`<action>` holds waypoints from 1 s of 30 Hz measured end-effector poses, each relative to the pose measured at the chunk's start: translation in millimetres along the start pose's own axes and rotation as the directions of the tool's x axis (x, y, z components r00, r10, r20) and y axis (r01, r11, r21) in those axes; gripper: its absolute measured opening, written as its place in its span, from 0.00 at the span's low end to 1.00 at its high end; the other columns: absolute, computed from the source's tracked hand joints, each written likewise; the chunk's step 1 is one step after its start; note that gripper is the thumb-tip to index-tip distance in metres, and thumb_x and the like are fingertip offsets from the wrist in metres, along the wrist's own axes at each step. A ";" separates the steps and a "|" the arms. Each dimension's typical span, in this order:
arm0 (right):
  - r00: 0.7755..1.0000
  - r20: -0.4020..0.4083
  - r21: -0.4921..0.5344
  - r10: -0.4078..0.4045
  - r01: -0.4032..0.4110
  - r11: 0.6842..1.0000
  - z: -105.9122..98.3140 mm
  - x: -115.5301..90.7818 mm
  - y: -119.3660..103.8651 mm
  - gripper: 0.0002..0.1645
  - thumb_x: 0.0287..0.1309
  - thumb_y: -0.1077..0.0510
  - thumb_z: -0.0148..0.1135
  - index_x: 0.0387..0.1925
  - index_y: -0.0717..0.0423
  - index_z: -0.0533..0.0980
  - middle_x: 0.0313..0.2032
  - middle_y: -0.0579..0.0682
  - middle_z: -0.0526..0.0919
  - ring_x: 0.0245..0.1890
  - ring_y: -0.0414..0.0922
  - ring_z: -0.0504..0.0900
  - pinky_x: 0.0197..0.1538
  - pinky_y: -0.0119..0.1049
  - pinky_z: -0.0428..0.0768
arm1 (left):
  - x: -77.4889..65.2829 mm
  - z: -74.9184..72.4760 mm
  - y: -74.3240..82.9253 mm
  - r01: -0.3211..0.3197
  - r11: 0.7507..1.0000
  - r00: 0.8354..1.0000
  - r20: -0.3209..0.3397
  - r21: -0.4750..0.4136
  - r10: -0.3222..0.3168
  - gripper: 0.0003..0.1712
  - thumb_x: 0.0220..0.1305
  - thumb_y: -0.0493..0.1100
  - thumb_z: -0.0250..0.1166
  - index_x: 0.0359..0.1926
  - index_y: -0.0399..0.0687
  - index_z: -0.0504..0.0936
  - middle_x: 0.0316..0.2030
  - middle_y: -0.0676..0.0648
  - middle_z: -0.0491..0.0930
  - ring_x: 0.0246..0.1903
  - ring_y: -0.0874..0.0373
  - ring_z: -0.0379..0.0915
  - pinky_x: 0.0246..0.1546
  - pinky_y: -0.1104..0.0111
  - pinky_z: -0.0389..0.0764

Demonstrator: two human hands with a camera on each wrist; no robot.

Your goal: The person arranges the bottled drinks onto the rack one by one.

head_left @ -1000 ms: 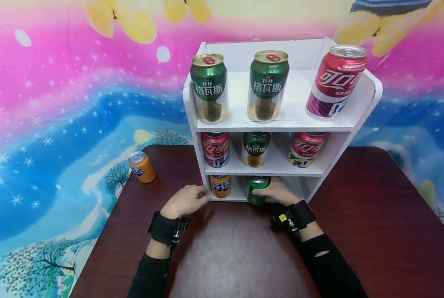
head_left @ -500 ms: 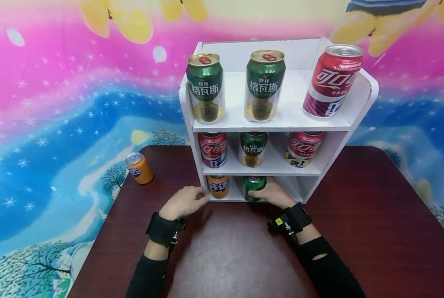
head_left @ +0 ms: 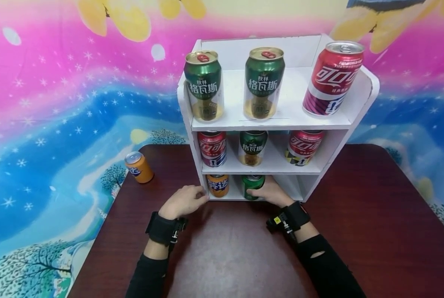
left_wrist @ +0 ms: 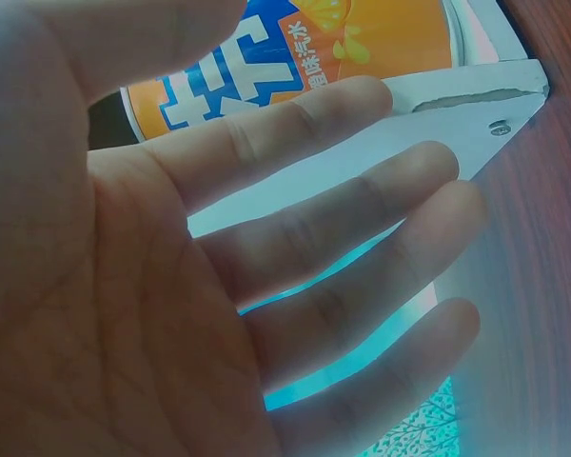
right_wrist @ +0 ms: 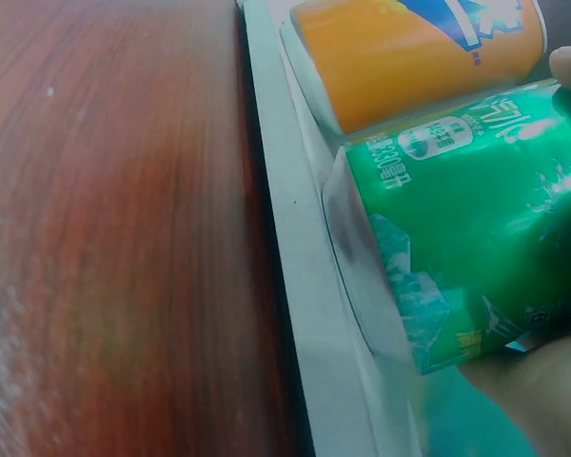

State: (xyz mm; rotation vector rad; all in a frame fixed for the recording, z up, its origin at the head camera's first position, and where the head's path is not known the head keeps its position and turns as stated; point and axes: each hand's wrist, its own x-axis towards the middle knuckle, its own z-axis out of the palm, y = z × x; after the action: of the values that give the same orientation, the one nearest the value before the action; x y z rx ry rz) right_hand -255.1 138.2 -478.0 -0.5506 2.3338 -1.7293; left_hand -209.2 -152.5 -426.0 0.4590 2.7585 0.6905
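Note:
My right hand (head_left: 272, 192) grips a green soda can (head_left: 250, 187) at the lowest level of a white shelf, in the middle. In the right wrist view the green can's base is close to the shelf's front edge, with thumb and fingers around its sides. An orange soda can (head_left: 218, 187) stands to its left, in the lower left corner. My left hand (head_left: 183, 201) is beside the shelf's lower left corner, holding nothing. Its spread fingers (left_wrist: 314, 200) overlap the side panel in the left wrist view.
The white shelf (head_left: 261, 170) stands on a dark red wooden table (head_left: 375, 231). Red and green cans, including a red cola can (head_left: 332, 78), fill spots on the upper two levels. Another orange can (head_left: 141, 169) stands on the table at left. A painted cloth hangs behind.
My right hand has moved the green can slightly back, from over the front edge onto the lowest shelf. The left hand stays in place. The head view has shifted a little.

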 end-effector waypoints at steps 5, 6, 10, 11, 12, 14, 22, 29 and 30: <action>0.999 -0.028 -0.012 -0.023 0.023 1.000 1.1 3.3 6.3 0.44 0.47 0.60 0.72 0.65 0.59 0.61 0.56 0.57 0.72 0.53 0.50 0.72 0.57 0.45 0.67 | -0.1 0.1 -0.4 -0.002 1.000 1.000 -0.002 -0.004 0.002 0.15 0.66 0.49 0.59 0.46 0.45 0.81 0.31 0.53 0.78 0.27 0.60 0.70 0.32 0.64 0.73; 0.999 -0.038 -0.015 -0.027 0.026 1.000 1.6 3.3 6.0 0.44 0.47 0.60 0.73 0.64 0.59 0.61 0.56 0.57 0.72 0.52 0.50 0.72 0.57 0.46 0.67 | -0.2 -0.2 -0.3 -0.004 1.000 1.000 -0.004 -0.006 0.004 0.15 0.66 0.49 0.59 0.46 0.45 0.81 0.31 0.53 0.78 0.26 0.60 0.70 0.31 0.64 0.73; 0.997 -0.080 -0.043 -0.021 0.018 0.999 3.9 2.6 4.2 0.43 0.46 0.59 0.73 0.63 0.60 0.63 0.54 0.58 0.74 0.51 0.51 0.73 0.56 0.47 0.68 | -0.7 -1.0 0.0 -0.018 1.000 1.000 -0.012 -0.007 0.018 0.14 0.66 0.49 0.59 0.45 0.44 0.81 0.30 0.53 0.78 0.26 0.59 0.70 0.32 0.63 0.74; 0.996 -0.091 -0.057 -0.018 0.013 0.998 4.8 2.5 4.1 0.43 0.46 0.59 0.74 0.62 0.60 0.63 0.53 0.58 0.74 0.51 0.51 0.74 0.55 0.47 0.69 | -0.7 -1.0 -0.1 -0.021 1.000 1.000 -0.013 -0.007 0.020 0.14 0.66 0.49 0.59 0.45 0.44 0.81 0.31 0.53 0.78 0.27 0.60 0.70 0.32 0.63 0.74; 0.995 -0.100 -0.063 -0.018 0.012 0.998 5.7 2.5 3.9 0.43 0.46 0.59 0.74 0.63 0.60 0.62 0.53 0.58 0.74 0.51 0.52 0.74 0.55 0.47 0.69 | -0.7 -0.9 0.0 -0.019 1.000 1.000 -0.013 -0.007 0.019 0.15 0.66 0.49 0.59 0.45 0.44 0.81 0.31 0.53 0.78 0.27 0.60 0.71 0.33 0.63 0.75; 0.993 -0.114 -0.078 -0.026 0.017 0.997 7.6 3.1 4.0 0.45 0.47 0.59 0.73 0.64 0.60 0.61 0.54 0.59 0.74 0.51 0.52 0.74 0.55 0.48 0.69 | -0.7 -0.7 -0.2 -0.015 1.000 1.000 -0.012 -0.005 0.015 0.15 0.66 0.49 0.59 0.46 0.44 0.81 0.32 0.53 0.79 0.28 0.60 0.71 0.33 0.63 0.75; 0.990 -0.138 -0.096 0.000 -0.013 0.995 10.1 4.9 7.4 0.46 0.45 0.57 0.75 0.64 0.58 0.60 0.54 0.56 0.73 0.51 0.51 0.74 0.55 0.47 0.70 | -1.0 -0.2 -0.6 -0.006 1.000 1.000 -0.009 -0.003 0.006 0.14 0.66 0.49 0.60 0.46 0.45 0.81 0.32 0.53 0.78 0.28 0.61 0.70 0.34 0.63 0.74; 0.998 -0.039 -0.169 0.041 -0.047 0.984 6.3 6.0 18.4 0.53 0.44 0.53 0.76 0.67 0.56 0.56 0.57 0.55 0.69 0.55 0.52 0.71 0.59 0.50 0.65 | -0.5 0.4 -1.1 0.001 1.000 1.000 -0.001 -0.004 -0.001 0.15 0.66 0.49 0.59 0.47 0.45 0.81 0.31 0.53 0.78 0.26 0.60 0.70 0.32 0.64 0.74; 0.999 -0.033 -0.170 0.033 -0.038 0.985 6.0 6.5 19.4 0.53 0.44 0.53 0.76 0.68 0.56 0.56 0.58 0.55 0.69 0.56 0.52 0.70 0.60 0.50 0.64 | -0.3 0.1 -0.8 0.000 1.000 1.000 -0.002 -0.004 0.000 0.15 0.66 0.49 0.59 0.47 0.45 0.81 0.31 0.53 0.78 0.26 0.60 0.70 0.31 0.64 0.73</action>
State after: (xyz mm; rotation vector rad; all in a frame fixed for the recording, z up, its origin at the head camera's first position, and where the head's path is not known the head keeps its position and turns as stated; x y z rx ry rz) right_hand -262.5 135.2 -497.8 -0.5097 2.5127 -1.5420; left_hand -209.1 -153.3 -426.4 0.4585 2.7588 0.6964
